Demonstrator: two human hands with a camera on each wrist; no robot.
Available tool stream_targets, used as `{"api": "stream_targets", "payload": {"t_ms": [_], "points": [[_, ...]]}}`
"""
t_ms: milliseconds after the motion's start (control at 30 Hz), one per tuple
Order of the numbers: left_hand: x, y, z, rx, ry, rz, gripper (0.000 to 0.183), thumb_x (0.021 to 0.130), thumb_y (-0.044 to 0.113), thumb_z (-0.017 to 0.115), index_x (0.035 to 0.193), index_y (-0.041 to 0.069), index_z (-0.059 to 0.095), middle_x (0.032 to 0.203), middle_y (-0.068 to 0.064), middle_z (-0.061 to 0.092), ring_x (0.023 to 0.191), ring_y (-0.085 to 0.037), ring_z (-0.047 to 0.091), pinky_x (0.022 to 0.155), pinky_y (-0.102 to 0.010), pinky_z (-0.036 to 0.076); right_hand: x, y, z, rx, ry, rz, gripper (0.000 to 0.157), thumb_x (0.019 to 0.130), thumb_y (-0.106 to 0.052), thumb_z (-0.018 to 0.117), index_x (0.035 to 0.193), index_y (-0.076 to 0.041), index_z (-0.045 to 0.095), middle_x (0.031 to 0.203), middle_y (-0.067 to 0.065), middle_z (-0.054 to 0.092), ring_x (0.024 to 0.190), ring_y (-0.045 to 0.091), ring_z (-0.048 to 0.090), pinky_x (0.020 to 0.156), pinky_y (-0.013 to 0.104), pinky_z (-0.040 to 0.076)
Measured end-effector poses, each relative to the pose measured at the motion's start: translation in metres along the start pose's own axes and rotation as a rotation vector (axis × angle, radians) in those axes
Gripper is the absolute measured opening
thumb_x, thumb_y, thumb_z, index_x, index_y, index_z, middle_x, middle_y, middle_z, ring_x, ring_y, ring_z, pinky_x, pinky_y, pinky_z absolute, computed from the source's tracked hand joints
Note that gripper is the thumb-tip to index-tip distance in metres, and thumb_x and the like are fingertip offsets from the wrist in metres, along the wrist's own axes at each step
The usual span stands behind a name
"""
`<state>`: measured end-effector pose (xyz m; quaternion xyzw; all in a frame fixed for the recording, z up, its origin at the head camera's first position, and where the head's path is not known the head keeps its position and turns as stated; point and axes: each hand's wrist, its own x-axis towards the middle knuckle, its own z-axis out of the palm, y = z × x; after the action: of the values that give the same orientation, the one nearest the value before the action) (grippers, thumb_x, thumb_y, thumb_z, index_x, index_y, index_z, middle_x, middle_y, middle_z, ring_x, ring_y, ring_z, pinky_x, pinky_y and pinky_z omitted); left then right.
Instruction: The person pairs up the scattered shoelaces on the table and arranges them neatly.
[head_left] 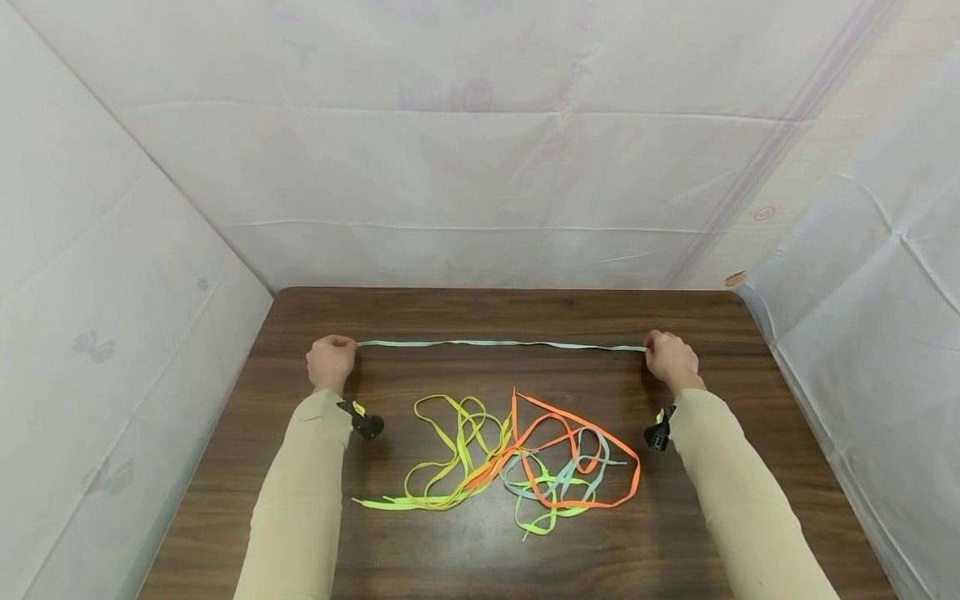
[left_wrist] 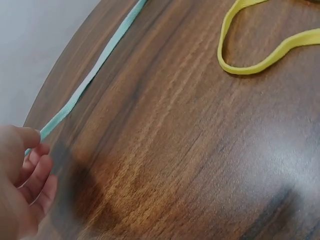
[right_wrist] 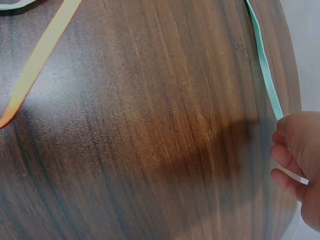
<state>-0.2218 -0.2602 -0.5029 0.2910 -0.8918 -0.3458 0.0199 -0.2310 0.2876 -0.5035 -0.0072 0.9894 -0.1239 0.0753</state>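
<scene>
A pale mint-green shoelace (head_left: 480,342) stretches nearly straight from side to side across the back part of the brown table. My left hand (head_left: 331,362) pinches its left end between thumb and fingers; in the left wrist view the lace (left_wrist: 95,70) runs up and away from the fingertips. At the other end my right hand (head_left: 672,361) pinches the lace, its thumb and forefinger closed on it. The right wrist view shows the lace (right_wrist: 267,75) leading away from that hand (right_wrist: 300,155), with a whitish tip showing below the fingers.
Nearer to me on the table (head_left: 247,467) lies a loose tangle of laces: a yellow lace (head_left: 457,442) at left, an orange lace (head_left: 637,475) at right, with light blue (head_left: 600,467) and neon green (head_left: 536,529) ones among them. White sheeting (head_left: 480,192) hangs behind and at both sides.
</scene>
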Motion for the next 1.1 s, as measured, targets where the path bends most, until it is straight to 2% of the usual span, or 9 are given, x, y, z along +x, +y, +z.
{"api": "stream_targets", "payload": {"t_ms": [200,400,633,767,933,1100], "points": [[0.001,-0.002,0.001,-0.066,-0.035,-0.039,0.029,0.091,0.026,0.051,0.111,0.011,0.066,0.121,-0.012,0.061,0.115,-0.035,0.049,0.09,-0.047,0.04,-0.001,0.001,0.003,0.016,0.002,-0.009,0.023,0.091,-0.009,0.045,0.109,0.001,0.056,0.108,0.025,0.055,0.094,0.045,0.055,0.072,0.053,0.046],[0.0,-0.004,0.001,-0.085,-0.053,-0.047,0.032,0.09,0.025,0.053,0.118,0.01,0.062,0.126,-0.014,0.057,0.119,-0.036,0.046,0.095,-0.047,0.036,-0.003,0.003,0.005,0.033,0.013,-0.021,0.024,0.091,-0.007,0.045,0.109,0.003,0.056,0.108,0.027,0.054,0.096,0.045,0.054,0.077,0.053,0.044],[0.0,-0.004,0.0,-0.106,-0.053,-0.005,0.037,0.091,0.023,0.053,0.122,0.004,0.057,0.122,-0.015,0.059,0.118,-0.035,0.048,0.097,-0.046,0.035,-0.006,0.006,0.006,0.062,0.003,-0.03,0.026,0.091,-0.009,0.046,0.112,0.005,0.053,0.108,0.029,0.049,0.096,0.046,0.051,0.081,0.055,0.042],[0.0,-0.005,-0.003,-0.118,-0.053,0.025,0.038,0.091,0.022,0.053,0.123,0.001,0.055,0.124,-0.017,0.056,0.117,-0.036,0.047,0.098,-0.046,0.034,-0.009,0.009,0.006,0.074,-0.026,-0.015,0.031,0.091,-0.011,0.047,0.118,0.005,0.051,0.115,0.032,0.045,0.103,0.049,0.046,0.085,0.058,0.039],[0.0,-0.009,-0.008,-0.123,-0.059,0.045,0.038,0.091,0.023,0.053,0.123,0.002,0.055,0.125,-0.017,0.056,0.118,-0.035,0.047,0.099,-0.045,0.034,-0.012,0.013,0.007,0.092,-0.055,0.007,0.036,0.092,-0.014,0.046,0.124,0.002,0.047,0.121,0.032,0.04,0.111,0.051,0.04,0.087,0.06,0.037],[0.0,-0.015,-0.012,-0.12,-0.072,0.074,0.039,0.091,0.024,0.053,0.123,0.002,0.055,0.126,-0.018,0.055,0.12,-0.036,0.044,0.1,-0.046,0.033,-0.015,0.017,0.008,0.088,-0.048,0.007,0.038,0.092,-0.017,0.046,0.126,0.001,0.047,0.123,0.031,0.04,0.112,0.05,0.04,0.087,0.06,0.037]]}}
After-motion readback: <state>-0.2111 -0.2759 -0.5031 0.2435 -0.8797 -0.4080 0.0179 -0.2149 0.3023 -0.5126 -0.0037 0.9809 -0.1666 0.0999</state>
